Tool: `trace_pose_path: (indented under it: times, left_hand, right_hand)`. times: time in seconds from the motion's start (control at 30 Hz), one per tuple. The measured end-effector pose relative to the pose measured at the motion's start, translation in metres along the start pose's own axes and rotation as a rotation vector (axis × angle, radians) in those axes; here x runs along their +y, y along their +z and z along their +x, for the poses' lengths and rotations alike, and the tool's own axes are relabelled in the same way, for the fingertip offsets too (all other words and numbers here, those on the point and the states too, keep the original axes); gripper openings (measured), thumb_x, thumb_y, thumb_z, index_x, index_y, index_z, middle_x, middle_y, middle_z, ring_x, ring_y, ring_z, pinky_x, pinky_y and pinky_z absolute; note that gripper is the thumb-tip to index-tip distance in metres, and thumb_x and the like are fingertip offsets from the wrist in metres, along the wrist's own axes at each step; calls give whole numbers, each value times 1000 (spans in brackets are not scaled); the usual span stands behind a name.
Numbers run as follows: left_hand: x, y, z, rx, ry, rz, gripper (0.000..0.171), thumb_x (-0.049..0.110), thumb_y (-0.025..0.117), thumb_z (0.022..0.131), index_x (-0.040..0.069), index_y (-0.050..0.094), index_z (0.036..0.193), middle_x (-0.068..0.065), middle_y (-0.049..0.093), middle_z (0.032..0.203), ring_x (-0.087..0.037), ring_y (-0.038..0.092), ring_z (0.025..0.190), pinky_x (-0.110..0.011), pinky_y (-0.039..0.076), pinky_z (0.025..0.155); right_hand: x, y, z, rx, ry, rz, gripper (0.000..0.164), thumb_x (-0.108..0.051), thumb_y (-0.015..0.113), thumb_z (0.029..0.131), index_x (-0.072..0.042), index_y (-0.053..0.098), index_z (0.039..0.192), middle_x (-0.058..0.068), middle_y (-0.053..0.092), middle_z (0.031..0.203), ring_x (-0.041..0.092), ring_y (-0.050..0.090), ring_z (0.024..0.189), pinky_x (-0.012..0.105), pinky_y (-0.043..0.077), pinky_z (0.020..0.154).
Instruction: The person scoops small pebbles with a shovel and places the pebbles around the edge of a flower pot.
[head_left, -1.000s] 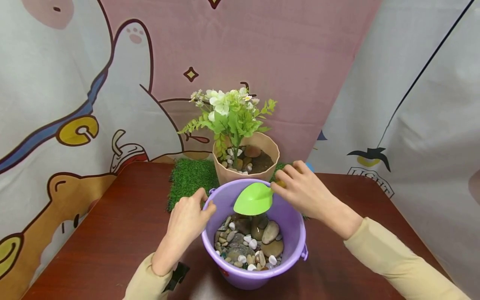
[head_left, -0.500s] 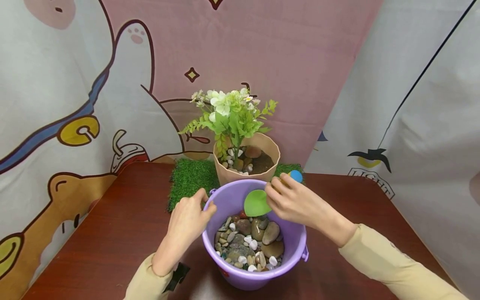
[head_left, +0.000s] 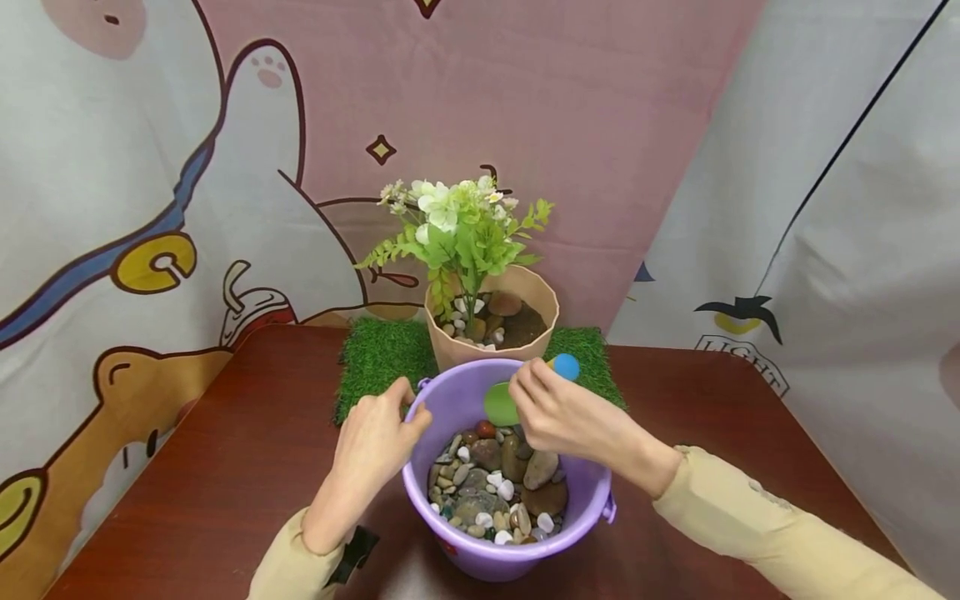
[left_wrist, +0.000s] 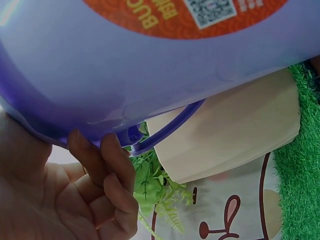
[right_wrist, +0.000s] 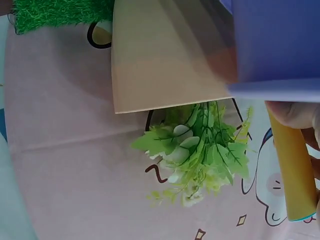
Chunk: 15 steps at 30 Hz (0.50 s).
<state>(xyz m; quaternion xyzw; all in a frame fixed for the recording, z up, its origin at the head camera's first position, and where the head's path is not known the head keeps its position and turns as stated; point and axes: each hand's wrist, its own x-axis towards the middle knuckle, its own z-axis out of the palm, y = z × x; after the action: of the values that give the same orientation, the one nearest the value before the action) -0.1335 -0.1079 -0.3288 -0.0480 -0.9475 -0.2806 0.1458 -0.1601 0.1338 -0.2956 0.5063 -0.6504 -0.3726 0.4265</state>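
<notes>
A purple bucket [head_left: 510, 552] stands on the table with several pebbles [head_left: 487, 483] of mixed size and colour in it. My left hand [head_left: 375, 437] pinches its left rim between thumb and fingers; in the left wrist view the fingers [left_wrist: 117, 165] curl at the rim beside the bucket's handle. Over the bucket's right side, my right hand [head_left: 562, 417] grips a toy shovel by its yellow handle [right_wrist: 292, 170], which ends in a blue tip [head_left: 566, 367]. The shovel's green blade [head_left: 500, 405] hangs inside the bucket, above the stones, partly hidden by my fingers.
Right behind the bucket is a beige flowerpot [head_left: 487, 357] with artificial flowers [head_left: 465, 221], soil and stones. It stands on a green turf mat [head_left: 386, 354]. The brown table [head_left: 225, 467] backs onto a printed cloth [head_left: 585, 125].
My right hand has moved left and slightly down with the shovel, lowering the blade further into the bucket and tilting it. My left hand stays on the rim.
</notes>
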Motion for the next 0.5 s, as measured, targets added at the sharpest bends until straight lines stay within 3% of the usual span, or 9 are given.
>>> trace_pose_path:
  times: [0.27,0.5]
  left_hand:
    - [-1,1,1,1,7,-1,9,18,60,82,11,56,79,0,41,48,-15,40,45,-27,28,43]
    - [0,0,1,-3,-2,-4,10,19,60,82,11,55,78,-1,43,49,-16,41,46,-27,29,44]
  right_hand:
    - [-8,10,9,38,-46,78,38,-3,32,89,-7,65,70,6,59,72,22,51,70,34,39,69]
    - [-3,26,1,-17,7,207,28,-12,42,89,-8,68,78,4,57,73,20,45,67,34,36,68]
